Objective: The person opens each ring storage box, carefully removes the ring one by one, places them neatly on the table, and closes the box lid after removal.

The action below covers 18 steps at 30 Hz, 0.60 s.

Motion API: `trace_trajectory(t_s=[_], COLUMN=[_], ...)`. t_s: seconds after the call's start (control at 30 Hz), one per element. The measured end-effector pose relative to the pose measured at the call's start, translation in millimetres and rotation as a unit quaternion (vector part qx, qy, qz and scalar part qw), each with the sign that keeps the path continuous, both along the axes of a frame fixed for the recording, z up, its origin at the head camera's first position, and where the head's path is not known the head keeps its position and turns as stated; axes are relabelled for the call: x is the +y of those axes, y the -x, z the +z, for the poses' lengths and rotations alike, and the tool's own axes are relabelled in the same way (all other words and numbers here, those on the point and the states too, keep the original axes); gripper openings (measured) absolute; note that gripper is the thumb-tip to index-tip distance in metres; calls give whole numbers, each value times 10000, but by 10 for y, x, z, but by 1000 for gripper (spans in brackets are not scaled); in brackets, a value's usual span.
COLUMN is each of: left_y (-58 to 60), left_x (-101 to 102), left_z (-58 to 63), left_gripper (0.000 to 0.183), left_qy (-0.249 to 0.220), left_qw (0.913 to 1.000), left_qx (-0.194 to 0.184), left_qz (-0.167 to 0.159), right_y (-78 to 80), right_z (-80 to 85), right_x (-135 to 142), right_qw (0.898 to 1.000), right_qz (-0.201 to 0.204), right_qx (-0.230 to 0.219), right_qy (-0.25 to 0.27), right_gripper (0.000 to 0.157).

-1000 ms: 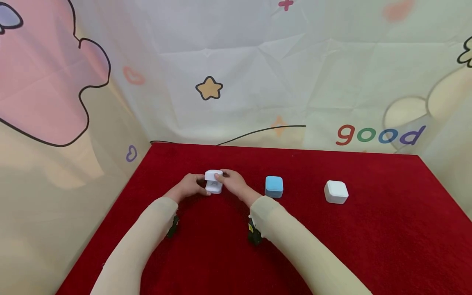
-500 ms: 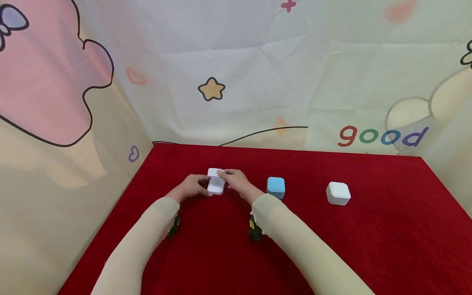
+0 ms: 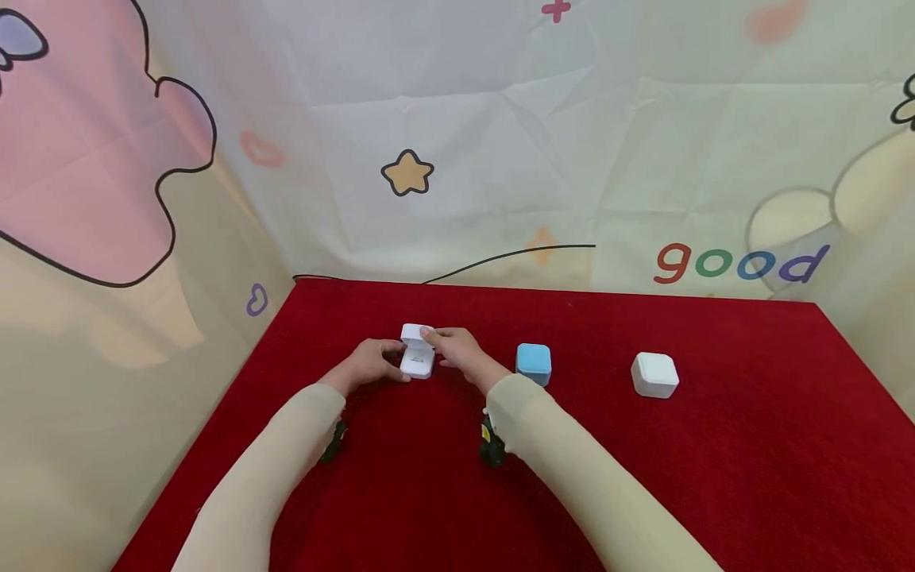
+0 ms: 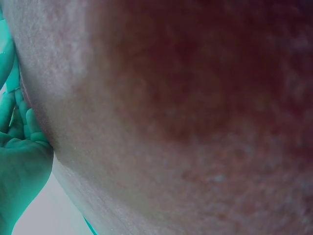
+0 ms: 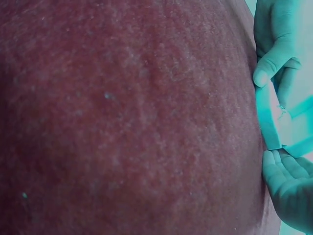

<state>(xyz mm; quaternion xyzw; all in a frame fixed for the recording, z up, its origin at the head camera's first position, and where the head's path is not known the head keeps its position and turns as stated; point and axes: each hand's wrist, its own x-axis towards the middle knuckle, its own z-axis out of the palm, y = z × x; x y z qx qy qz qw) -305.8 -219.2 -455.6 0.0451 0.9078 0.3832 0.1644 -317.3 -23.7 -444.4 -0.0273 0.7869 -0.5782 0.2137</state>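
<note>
A small white ring box (image 3: 418,363) stands on the red cloth with its lid raised, and a small shiny ring-like piece (image 3: 418,359) shows in its pad. My left hand (image 3: 366,362) grips the box's base at its left side, thumb near the front corner. With the thumb on the front of the lid (image 3: 412,334), my right hand (image 3: 461,353) holds it up; its other fingers lie behind and beside the box. In the right wrist view, the box's base (image 5: 268,117) sits between both hands at the right edge. The left wrist view is mostly blurred cloth.
To the right of the hands, a light blue box (image 3: 533,363) stands near my right forearm. Farther right is another white box (image 3: 654,374), its lid down. The red cloth (image 3: 400,492) reaches back to a printed curtain (image 3: 493,159).
The lid of the white ring box has tilted farther up and back under the right thumb, showing more of the inside. The left hand stays at the base.
</note>
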Motion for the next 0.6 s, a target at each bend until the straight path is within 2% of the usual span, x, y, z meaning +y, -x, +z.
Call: trace_trajectory(t_s=[0.37,0.6], left_y=[-15,-6], left_x=[-5,2], left_z=[7,0], left_gripper=[64,65], left_qy=[-80,-107], left_qw=[9999,9999], left_qx=[-18,-43], left_qz=[-74,-23], right_y=[10,3], right_z=[1,-19], right_x=[-11,-38], right_qw=[9997,9997], right_qz=[-177,-200], right_qx=[-151,57], right_qy=[38,-125], right_gripper=[64,65])
